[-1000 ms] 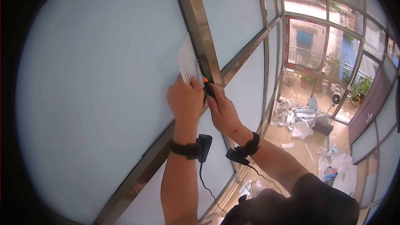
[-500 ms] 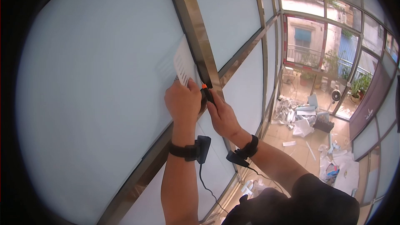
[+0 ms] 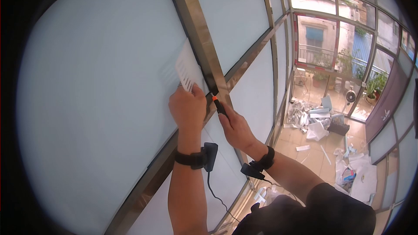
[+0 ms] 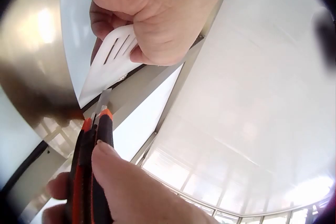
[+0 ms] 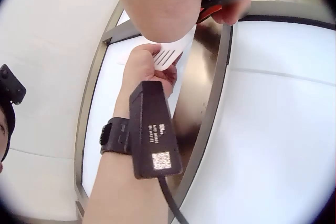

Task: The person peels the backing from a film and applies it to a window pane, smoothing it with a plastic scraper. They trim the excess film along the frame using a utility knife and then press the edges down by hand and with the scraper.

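Observation:
My left hand (image 3: 187, 108) grips a white slotted scraper (image 4: 109, 61), its flat edge lying against the frosted pane (image 3: 104, 74) beside the metal frame. In my right hand (image 3: 237, 128) is a black and orange utility knife (image 3: 219, 105), held just right of the left hand. Its blade (image 4: 104, 99) points at the pane's edge near the frame corner, close to the scraper's tip in the left wrist view. In the right wrist view the knife is partly hidden by the right hand.
Metal frame bars (image 3: 198, 26) cross near both hands. Scraps of white film (image 3: 317, 131) and a dark crate (image 3: 338, 127) lie on the tiled floor at the right, with a fan (image 3: 350, 96) farther back. Cables hang from both wrist cameras.
Both hands appear slightly lower in the head view. The knife has moved down along the frame to the corner, farther from the scraper's top; both hands keep their grips.

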The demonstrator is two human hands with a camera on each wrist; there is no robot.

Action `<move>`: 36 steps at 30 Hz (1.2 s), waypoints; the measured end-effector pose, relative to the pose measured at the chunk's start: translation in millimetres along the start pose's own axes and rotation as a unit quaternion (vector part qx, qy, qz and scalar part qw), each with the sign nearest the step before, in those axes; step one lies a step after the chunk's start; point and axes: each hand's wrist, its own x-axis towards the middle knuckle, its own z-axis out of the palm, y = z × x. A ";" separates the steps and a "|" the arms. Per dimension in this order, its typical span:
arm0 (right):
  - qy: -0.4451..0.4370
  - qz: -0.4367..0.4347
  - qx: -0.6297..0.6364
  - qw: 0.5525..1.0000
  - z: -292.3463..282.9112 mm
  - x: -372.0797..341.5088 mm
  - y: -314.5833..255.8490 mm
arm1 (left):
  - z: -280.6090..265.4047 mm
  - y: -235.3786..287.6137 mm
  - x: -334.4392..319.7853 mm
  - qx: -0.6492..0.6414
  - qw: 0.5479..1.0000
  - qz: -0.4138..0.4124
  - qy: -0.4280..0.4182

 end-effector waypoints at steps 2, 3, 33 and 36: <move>-0.014 0.026 -0.018 0.999 -3.1 -2.5 -3.5 | 0.2 0.6 -0.2 -0.003 1.000 0.003 -0.001; -0.013 0.026 -0.017 0.999 -4.9 -3.0 -6.8 | -0.2 0.9 -0.3 -0.005 1.000 0.005 -0.001; -0.075 0.247 0.473 0.842 -103.5 -43.7 71.5 | 22.5 4.1 -109.6 -0.251 0.877 -0.123 -0.390; -0.032 0.286 0.454 0.843 -121.6 -56.0 109.2 | 19.4 23.5 -82.6 -0.083 0.969 -0.034 -0.232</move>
